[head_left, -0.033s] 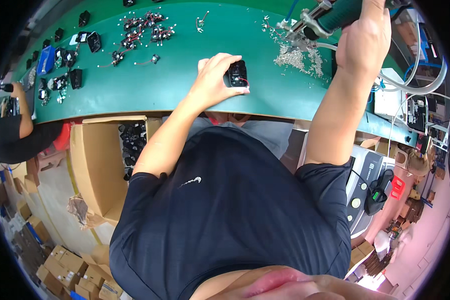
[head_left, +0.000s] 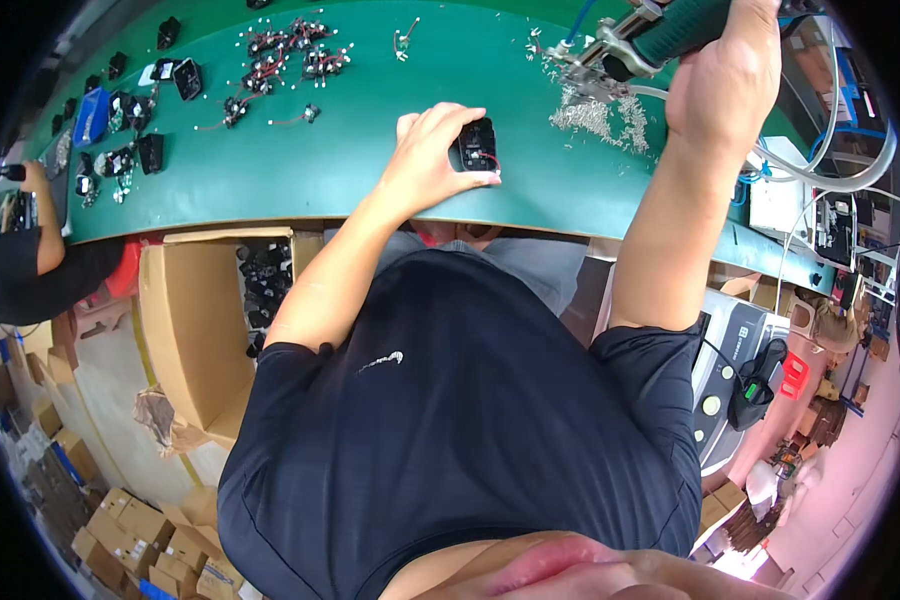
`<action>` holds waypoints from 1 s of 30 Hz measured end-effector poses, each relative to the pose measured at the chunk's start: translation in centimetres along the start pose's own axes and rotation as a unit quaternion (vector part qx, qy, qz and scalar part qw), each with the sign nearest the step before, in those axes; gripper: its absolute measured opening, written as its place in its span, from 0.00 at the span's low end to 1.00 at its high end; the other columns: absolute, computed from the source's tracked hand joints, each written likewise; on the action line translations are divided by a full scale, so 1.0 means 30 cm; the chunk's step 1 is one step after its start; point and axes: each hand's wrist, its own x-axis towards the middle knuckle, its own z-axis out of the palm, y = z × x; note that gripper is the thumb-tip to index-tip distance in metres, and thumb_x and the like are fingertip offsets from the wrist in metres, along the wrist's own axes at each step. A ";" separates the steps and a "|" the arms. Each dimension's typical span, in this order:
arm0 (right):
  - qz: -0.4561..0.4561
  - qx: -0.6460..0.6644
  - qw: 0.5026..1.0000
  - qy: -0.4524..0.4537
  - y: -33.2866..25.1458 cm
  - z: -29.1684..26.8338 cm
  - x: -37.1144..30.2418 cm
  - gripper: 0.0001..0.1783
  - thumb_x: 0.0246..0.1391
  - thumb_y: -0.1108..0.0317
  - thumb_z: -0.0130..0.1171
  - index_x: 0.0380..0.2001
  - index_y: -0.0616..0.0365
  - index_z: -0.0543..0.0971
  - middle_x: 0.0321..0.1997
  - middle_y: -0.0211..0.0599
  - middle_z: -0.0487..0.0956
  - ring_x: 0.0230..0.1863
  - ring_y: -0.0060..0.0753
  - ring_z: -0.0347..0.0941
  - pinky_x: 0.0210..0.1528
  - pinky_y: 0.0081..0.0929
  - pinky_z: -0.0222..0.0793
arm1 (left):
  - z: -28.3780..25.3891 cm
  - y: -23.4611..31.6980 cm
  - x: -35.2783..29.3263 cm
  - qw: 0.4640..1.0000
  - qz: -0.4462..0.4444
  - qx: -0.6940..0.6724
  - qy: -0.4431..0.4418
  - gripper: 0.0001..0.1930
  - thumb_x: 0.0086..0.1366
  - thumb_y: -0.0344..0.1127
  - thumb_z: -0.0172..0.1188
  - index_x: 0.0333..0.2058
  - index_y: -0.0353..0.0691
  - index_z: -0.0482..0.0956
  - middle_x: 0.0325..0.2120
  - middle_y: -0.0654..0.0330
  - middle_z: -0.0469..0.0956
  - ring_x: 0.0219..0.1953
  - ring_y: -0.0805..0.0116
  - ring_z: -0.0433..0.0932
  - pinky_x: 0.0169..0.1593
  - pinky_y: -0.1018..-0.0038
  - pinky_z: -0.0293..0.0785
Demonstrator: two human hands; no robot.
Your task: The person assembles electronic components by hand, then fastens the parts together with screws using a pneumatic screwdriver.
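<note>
As the left grip (head_left: 432, 150) clasps a case (head_left: 477, 146), seemingly to steady it on the counter (head_left: 220, 185), the right grip (head_left: 725, 85) wraps a tool (head_left: 675, 35) near loose screws (head_left: 590, 122).

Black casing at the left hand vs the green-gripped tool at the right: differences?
Size: the black casing looks much smaller than the green-gripped tool.
Look: the casing is black with a red wire; the tool joins a dark green grip to a metal front end.
Pose: the casing sits at the green table; the tool slants, front end pointing left.
Shared: each is in a hand: casing left, tool right.
</note>
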 end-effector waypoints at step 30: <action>-0.108 0.128 0.978 -0.124 0.057 0.033 -0.112 0.50 0.68 0.24 0.28 0.42 0.68 0.77 0.18 0.36 0.75 0.13 0.25 0.69 0.14 0.19 0.69 | 0.000 0.003 -0.013 0.999 0.021 0.008 0.036 0.41 0.45 0.54 0.80 0.57 0.45 0.78 0.50 0.60 0.78 0.56 0.59 0.75 0.60 0.62 0.60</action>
